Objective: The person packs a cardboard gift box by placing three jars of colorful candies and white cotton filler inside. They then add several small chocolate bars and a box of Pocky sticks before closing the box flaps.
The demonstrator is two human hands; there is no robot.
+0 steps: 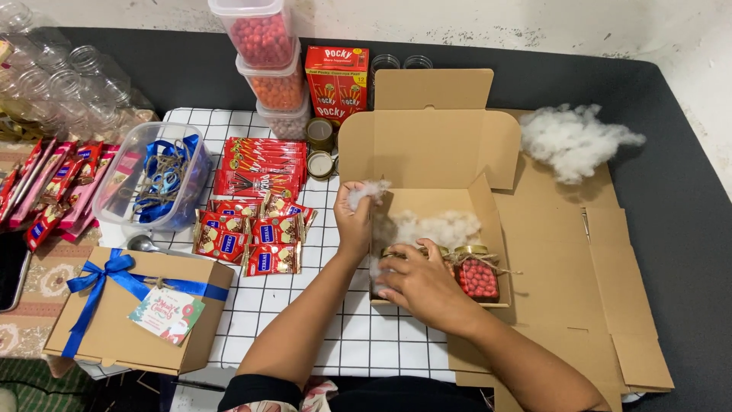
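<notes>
Near the middle of the checked cloth [305, 320] stands an open cardboard box [427, 152], and both your hands are at it. Your left hand [355, 221] is raised at the left wall of the box, and its fingers pinch a small tuft of white stuffing [369, 191]. Your right hand [418, 284] lies over the near edge of the box, fingers bent around a small jar with a gold lid [398, 253]; the hand covers most of this jar, so I cannot tell how firmly you grasp it. Just right of it, inside the box, stands a second jar with red candies [478, 276], with a twine bow at its lid. More white stuffing [438, 227] lies on the box floor, far from the jars.

To the right, on flat cardboard sheets [610, 259], rests a bigger heap of stuffing [573, 139], well apart from your hands. Left of the box lie red snack packets [252, 238] and flat red boxes [261, 166], near your left forearm. Farther left stands a clear tub with blue ribbon and twine [156, 183]. At the near left stands a closed box tied with a blue bow [133, 309]. At the far side stand stacked clear containers with red and orange candies [268, 65], a red carton [336, 80], and two small lids [320, 149].
</notes>
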